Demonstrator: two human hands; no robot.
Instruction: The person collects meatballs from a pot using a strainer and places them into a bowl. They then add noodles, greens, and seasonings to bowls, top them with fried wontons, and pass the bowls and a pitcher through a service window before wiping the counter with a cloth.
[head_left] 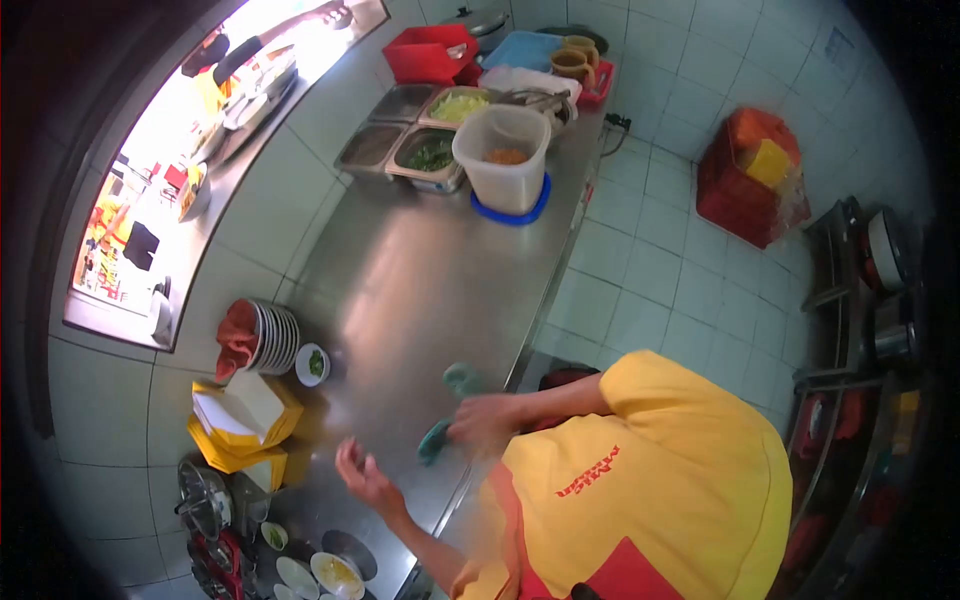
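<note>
My right hand (482, 420) is closed on a green cloth (436, 441) and presses it on the steel counter (420, 280) near its front edge; part of the cloth sticks out above the hand. My left hand (365, 476) hovers over the counter a little to the left of the cloth. Its fingers are loosely spread and hold nothing. My yellow shirt (660, 470) fills the lower right.
A stack of plates (278, 336) with a red cloth, a small bowl of greens (313, 365) and yellow boxes (245, 420) stand by the wall. Farther along are steel trays (430, 155) and a plastic tub (505, 160). A red crate (750, 185) sits on the tiled floor.
</note>
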